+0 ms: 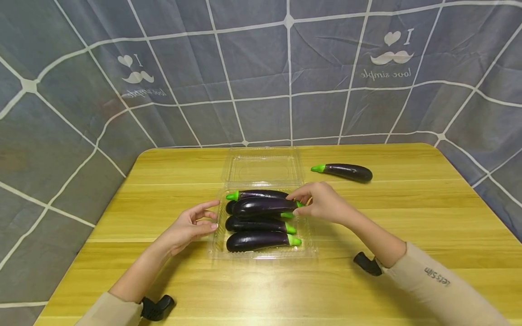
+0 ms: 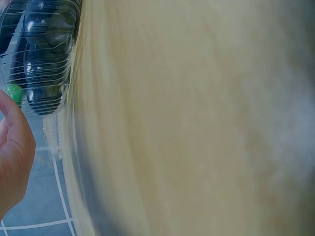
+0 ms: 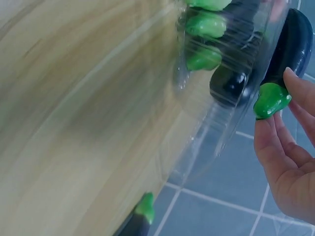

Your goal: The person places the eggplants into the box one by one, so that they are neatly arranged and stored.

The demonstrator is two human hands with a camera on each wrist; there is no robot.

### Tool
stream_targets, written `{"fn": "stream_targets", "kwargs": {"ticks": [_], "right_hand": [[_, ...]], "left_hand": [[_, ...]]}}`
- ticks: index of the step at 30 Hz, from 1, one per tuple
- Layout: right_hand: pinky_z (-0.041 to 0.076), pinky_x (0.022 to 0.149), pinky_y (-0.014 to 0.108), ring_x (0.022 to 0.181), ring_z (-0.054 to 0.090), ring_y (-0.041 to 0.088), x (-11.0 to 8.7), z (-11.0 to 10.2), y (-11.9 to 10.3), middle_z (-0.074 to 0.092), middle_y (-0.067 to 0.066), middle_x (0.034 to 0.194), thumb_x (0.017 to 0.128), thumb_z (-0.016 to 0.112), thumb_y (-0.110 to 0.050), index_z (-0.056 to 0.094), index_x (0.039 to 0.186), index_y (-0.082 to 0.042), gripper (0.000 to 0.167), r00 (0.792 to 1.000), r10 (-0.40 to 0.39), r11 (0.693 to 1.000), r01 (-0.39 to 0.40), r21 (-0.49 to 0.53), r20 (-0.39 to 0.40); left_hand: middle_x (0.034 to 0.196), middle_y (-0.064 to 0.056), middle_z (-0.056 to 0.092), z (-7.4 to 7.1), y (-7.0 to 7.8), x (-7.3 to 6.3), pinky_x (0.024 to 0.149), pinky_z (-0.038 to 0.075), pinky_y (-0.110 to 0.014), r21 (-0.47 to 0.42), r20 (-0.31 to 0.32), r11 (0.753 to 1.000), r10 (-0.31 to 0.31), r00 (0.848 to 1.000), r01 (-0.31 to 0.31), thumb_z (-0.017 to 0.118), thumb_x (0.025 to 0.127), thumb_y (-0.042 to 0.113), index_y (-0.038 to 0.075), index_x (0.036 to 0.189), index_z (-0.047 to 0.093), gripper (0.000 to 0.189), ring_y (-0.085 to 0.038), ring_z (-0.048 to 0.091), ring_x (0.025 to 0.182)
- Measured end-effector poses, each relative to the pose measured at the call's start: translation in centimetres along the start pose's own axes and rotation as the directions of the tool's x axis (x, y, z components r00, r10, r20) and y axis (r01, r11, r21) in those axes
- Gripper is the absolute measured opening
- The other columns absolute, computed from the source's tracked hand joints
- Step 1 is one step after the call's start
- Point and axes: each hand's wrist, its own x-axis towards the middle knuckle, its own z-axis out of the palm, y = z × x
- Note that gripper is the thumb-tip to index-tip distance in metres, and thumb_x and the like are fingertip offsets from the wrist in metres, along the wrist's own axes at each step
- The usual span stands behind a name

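A clear plastic clamshell container [image 1: 261, 255] holds several dark purple eggplants with green stem ends, lying side by side. My right hand [image 1: 325, 202] pinches one eggplant [image 1: 261, 206] by its green end, thumb on one side and fingers on the other. That eggplant lies across the top of the others, and in the right wrist view the held eggplant [image 3: 294, 44] shows above the container's wall. On the container's left side, my left hand [image 1: 189, 227] hovers with loosely bent fingers and holds nothing. The nearest eggplant [image 1: 257, 241] lies along the container's front.
Behind, the container's clear lid [image 1: 263, 167] lies folded back on the wooden table [image 1: 171, 181]. A loose eggplant [image 1: 346, 172] lies on the table to the back right. A grey curtain with white lines [image 1: 261, 68] hangs behind the table and along both sides.
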Motion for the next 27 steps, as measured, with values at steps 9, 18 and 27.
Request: {"fn": "stream_targets", "kwargs": {"ticks": [9, 18, 27], "right_hand": [[0.053, 0.065, 0.026, 0.072, 0.062, 0.014, 0.6, 1.3, -0.5, 0.067, 0.003, 0.087, 0.076, 0.076, -0.005, 0.071, 0.105, -0.004, 0.030, 0.999, 0.032, 0.999, -0.032, -0.019, -0.015], [0.046, 0.061, 0.025, 0.068, 0.052, 0.011, 0.6, 2.2, -0.6, 0.061, -0.002, 0.079, 0.074, 0.078, -0.008, 0.071, 0.103, -0.005, 0.030, 0.998, 0.043, 0.997, -0.046, -0.060, -0.052], [0.050, 0.066, 0.025, 0.073, 0.059, 0.012, 0.6, 2.9, -0.6, 0.066, 0.000, 0.084, 0.073, 0.079, -0.009, 0.072, 0.100, -0.006, 0.028, 0.997, 0.032, 0.997, -0.037, -0.074, -0.071]], "left_hand": [[0.107, -0.007, 0.048, 0.0, 0.0, 0.0, 0.072, 0.051, -0.020, -0.003, 0.003, 1.000, 0.001, 1.000, -0.001, 0.063, 0.086, 0.001, -0.001, 0.144, 0.028, 0.068, -0.009, 0.057, 0.084], [0.107, -0.006, 0.048, 0.0, 0.0, 0.0, 0.072, 0.051, -0.020, -0.004, 0.000, 1.000, 0.002, 1.000, -0.002, 0.064, 0.086, 0.002, -0.001, 0.144, 0.027, 0.069, -0.008, 0.058, 0.083], [0.107, -0.007, 0.048, 0.0, -0.1, 0.0, 0.071, 0.051, -0.020, -0.003, -0.001, 1.000, 0.006, 1.000, -0.006, 0.064, 0.086, 0.001, -0.001, 0.144, 0.028, 0.068, -0.009, 0.057, 0.084]]}}
